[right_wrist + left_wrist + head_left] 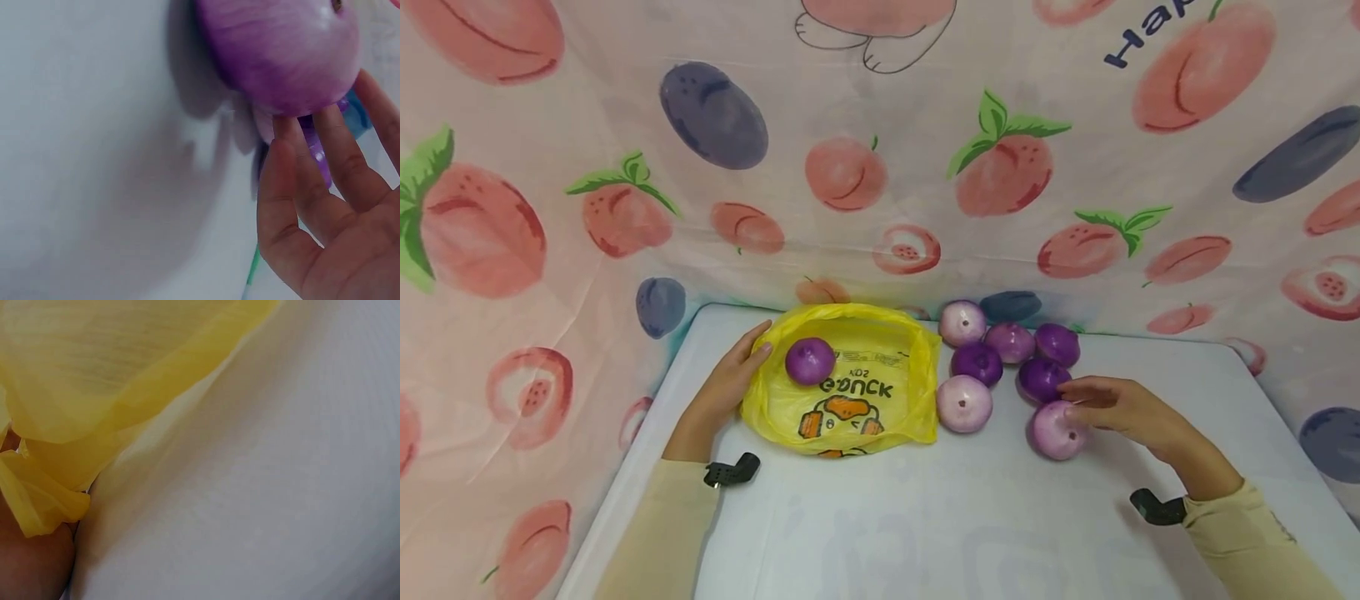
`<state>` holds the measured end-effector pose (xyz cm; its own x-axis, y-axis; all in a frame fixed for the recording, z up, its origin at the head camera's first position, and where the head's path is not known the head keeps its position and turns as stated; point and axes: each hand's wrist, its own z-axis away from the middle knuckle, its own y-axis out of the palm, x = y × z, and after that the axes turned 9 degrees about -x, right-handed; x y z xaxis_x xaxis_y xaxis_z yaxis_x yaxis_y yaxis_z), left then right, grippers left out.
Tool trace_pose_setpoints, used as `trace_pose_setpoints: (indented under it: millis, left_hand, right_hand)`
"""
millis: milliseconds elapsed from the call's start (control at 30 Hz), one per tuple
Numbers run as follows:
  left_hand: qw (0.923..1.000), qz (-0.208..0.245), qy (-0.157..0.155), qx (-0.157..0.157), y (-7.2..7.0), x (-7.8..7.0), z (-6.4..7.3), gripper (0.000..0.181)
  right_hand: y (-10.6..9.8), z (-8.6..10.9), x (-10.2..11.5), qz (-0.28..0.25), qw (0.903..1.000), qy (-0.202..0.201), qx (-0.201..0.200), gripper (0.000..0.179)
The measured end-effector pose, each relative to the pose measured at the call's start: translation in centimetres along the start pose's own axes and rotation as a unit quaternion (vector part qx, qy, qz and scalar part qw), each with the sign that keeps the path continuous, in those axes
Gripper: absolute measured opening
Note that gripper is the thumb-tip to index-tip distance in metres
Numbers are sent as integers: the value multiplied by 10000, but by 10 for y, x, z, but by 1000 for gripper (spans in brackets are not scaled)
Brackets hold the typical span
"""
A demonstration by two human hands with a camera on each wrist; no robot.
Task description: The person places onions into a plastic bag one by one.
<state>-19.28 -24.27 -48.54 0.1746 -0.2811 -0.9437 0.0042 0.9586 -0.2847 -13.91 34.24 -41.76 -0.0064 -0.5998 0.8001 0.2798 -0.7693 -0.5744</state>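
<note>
A yellow plastic bag (887, 408) lies with its mouth spread wide on the table, and one purple onion (809, 361) rests inside it. My left hand (730, 379) pinches the bag's left rim, thumb on the inner side; the left wrist view shows the yellow film (56, 487) folded over a digit. At the right, my right hand (1120, 408) is beside a pale purple onion (1056, 433). In the right wrist view its fingers (350, 156) extend behind that onion (287, 56), while the thumb stands apart from it. Whether the fingertips touch it, I cannot tell.
Several more onions sit between the bag and my right hand, among them a pale one (964, 404) near the bag and dark purple ones (1043, 381) further right. A fruit-printed cloth (850, 108) hangs behind and beside the white table (880, 517).
</note>
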Motion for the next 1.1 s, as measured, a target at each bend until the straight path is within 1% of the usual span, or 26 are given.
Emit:
trace_pose_setpoints:
  millis: [233, 433, 700, 900, 1100]
  left_hand:
    - [10000, 42, -52, -20, 1, -1, 0, 65]
    - [9999, 119, -12, 1, 1, 1, -2, 67]
    - [9999, 151, 15, 47, 0, 1, -1, 64]
    - [9998, 170, 11, 37, 0, 2, -2, 64]
    - [9999, 132, -40, 28, 1, 0, 0, 64]
  right_hand:
    - [3, 1, -7, -52, 9994, 139, 313, 53]
    - [6, 0, -12, -38, 9990, 203, 400, 58]
    - [9, -4, -17, -182, 9982, 151, 559, 56]
    - [8, -4, -16, -158, 9982, 74, 581, 55]
    - [9, -1, -12, -282, 9981, 23, 543, 52]
